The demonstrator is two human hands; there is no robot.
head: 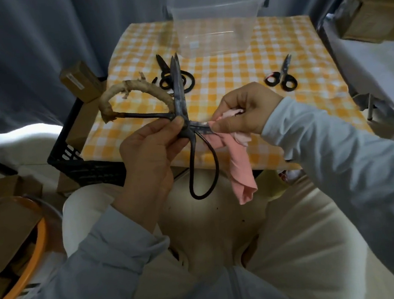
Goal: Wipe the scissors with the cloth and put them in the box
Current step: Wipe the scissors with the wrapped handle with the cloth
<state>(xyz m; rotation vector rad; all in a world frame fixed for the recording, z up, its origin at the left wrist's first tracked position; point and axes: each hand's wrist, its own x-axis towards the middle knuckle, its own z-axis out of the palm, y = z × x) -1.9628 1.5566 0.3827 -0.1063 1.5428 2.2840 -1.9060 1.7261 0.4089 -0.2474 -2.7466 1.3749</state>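
Note:
Large old iron scissors (pixel 178 86) hang spread wide open above the table's near edge. One blade points up and away. One handle loop is wrapped in tan cloth, the other hangs bare. My left hand (pixel 151 151) pinches the scissors at the pivot. My right hand (pixel 242 108) grips a pink cloth (pixel 237 162) and presses it round the second blade, which points right. The cloth's tail hangs down. A clear plastic box (pixel 215 21) stands open at the table's far edge.
On the yellow checked tablecloth (pixel 232 74) lie black scissors (pixel 168 74) behind the held pair and smaller black scissors (pixel 281 76) at the right. A black crate (pixel 82 157) with cardboard boxes stands left of the table. An orange-rimmed basin (pixel 33 247) sits lower left.

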